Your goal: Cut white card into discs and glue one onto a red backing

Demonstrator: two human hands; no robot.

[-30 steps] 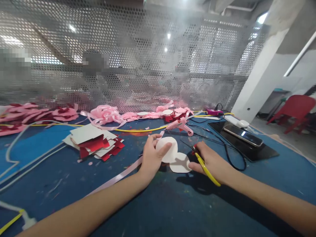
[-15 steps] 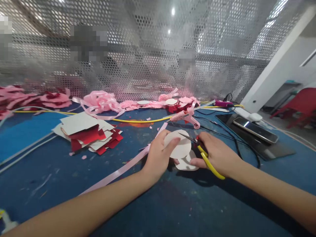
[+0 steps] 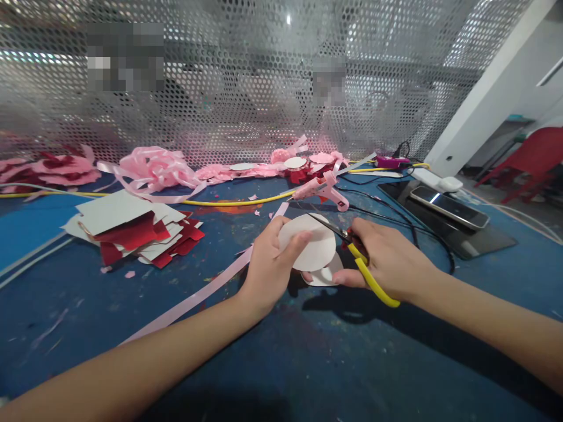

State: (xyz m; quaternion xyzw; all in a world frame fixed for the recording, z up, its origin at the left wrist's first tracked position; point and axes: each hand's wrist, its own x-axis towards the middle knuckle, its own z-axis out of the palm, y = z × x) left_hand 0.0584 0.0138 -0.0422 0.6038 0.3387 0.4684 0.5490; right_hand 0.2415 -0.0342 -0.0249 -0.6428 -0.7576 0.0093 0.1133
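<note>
A round white card disc [image 3: 315,249] is pinched in my left hand [image 3: 266,261], the thumb lying across its face. My right hand [image 3: 389,252] is closed round a pair of scissors [image 3: 376,285] with yellow-covered handles. Their dark blades lie along the disc's upper right edge; whether they bite into it I cannot tell. Below the disc shows part of a second white card piece [image 3: 325,278], with my right thumb at its edge and a left fingertip under it. Pale pink ribbon [image 3: 211,287] runs behind my left wrist.
A pink glue gun [image 3: 323,190] lies just beyond my hands. To the left is a stack of white and red card pieces [image 3: 127,220]. Pink ribbon [image 3: 153,167] lies heaped along the perforated metal screen [image 3: 246,111]. Cables and a phone [image 3: 448,208] lie to the right.
The view has shifted, so the whole scene sits higher and further left. The disc faces me slightly more, and less of the lower card piece shows. Both hands keep their holds.
</note>
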